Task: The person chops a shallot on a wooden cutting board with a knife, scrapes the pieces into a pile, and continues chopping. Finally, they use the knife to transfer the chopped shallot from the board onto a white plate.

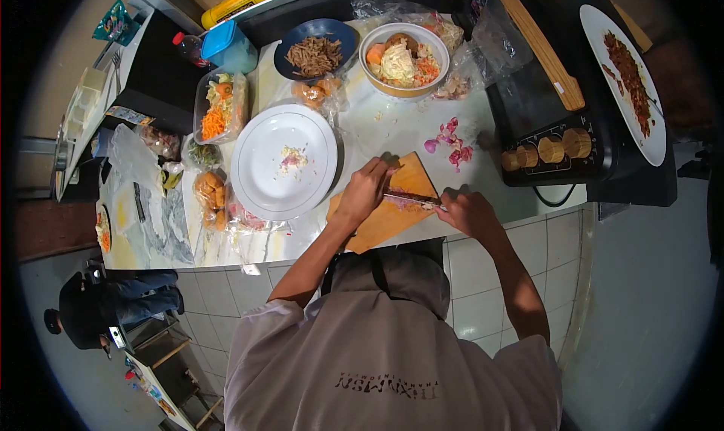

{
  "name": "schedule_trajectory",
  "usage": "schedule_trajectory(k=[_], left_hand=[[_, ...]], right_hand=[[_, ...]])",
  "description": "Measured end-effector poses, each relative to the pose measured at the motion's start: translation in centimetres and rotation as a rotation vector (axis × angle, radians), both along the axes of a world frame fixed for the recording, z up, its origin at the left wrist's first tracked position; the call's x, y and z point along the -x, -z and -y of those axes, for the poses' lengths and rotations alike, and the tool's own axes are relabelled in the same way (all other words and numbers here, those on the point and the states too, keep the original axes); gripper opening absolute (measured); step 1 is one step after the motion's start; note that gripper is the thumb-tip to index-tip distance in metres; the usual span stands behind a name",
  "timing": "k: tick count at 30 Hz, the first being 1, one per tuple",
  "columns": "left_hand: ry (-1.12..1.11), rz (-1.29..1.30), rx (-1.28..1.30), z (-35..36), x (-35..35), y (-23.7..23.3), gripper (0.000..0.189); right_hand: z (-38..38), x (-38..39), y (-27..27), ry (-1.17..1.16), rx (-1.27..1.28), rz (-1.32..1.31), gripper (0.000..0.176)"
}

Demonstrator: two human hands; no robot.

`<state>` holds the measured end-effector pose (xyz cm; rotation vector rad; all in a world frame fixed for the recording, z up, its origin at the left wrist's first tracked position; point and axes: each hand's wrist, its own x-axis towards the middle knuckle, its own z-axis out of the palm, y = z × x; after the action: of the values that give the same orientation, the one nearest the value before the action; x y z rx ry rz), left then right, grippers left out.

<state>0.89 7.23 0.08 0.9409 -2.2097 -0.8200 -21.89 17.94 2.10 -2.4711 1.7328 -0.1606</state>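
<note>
A knife (413, 198) lies across a wooden cutting board (396, 223) at the counter's front edge. My right hand (466, 211) is closed around its handle. At the other end of the blade, my left hand (365, 192) has its fingers curled against the tip; their exact grip is partly hidden. Small chopped reddish pieces (407, 205) are under and beside the blade. Just beyond the board lie purple-pink shallot peels (456, 146). To the left of my left hand, a white plate (256, 156) carries a small heap of chopped pale and pink bits (292, 159).
Behind are a bowl of mixed food (375, 76), a dark plate of brown shreds (286, 67) and a vegetable container (200, 125). A black stove (532, 133) stands right, with an oval plate (599, 35) beyond. Another person (90, 310) is at lower left.
</note>
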Motion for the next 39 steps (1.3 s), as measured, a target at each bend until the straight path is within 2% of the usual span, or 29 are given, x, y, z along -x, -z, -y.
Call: schedule_trajectory(k=[6, 9, 14, 19, 22, 24, 28, 34, 37, 39], left_hand=[[-0.081, -0.048, -0.04, -0.2, -0.1, -2.5, 0.008], [-0.079, -0.009, 0.022, -0.9, 0.1, 0.3, 0.009], [-0.096, -0.031, -0.027, -0.8, 0.1, 0.0, 0.007], [-0.149, -0.128, -0.015, -0.5, -0.1, -2.3, 0.006], [-0.136, -0.04, 0.0, -0.8, -0.3, -1.2, 0.005], [-0.115, -0.019, -0.009, -1.3, -0.2, 0.0, 0.005], [-0.09, -0.017, -0.022, -1.0, 0.3, 0.6, 0.006], [-0.09, -0.033, -0.012, -1.0, 0.1, -2.5, 0.007], [-0.089, -0.009, -0.043, -1.6, -0.2, -2.2, 0.006], [-0.103, 0.002, -0.039, -2.4, -0.5, -1.6, 0.006]], right_hand=[[-0.4, -0.1, 0.1, 0.026, -0.038, 0.041, 0.033], [-0.2, -0.3, 0.1, 0.053, -0.15, 0.037, 0.036], [0.1, 0.1, -0.3, 0.008, -0.059, 0.032, 0.035], [-0.3, -0.2, -0.8, -0.009, -0.007, 0.042, 0.034], [-0.4, -0.4, -1.1, 0.034, -0.089, 0.036, 0.036], [-0.4, -0.4, -0.2, 0.081, -0.244, 0.048, 0.036], [0.0, 0.0, -0.6, 0.065, -0.145, 0.043, 0.035], [-0.6, 0.0, -1.4, 0.076, -0.261, -0.02, 0.034], [-1.6, -0.5, -0.8, 0.087, -0.251, 0.004, 0.035], [-2.2, -1.0, 0.2, 0.098, -0.158, 0.083, 0.035]])
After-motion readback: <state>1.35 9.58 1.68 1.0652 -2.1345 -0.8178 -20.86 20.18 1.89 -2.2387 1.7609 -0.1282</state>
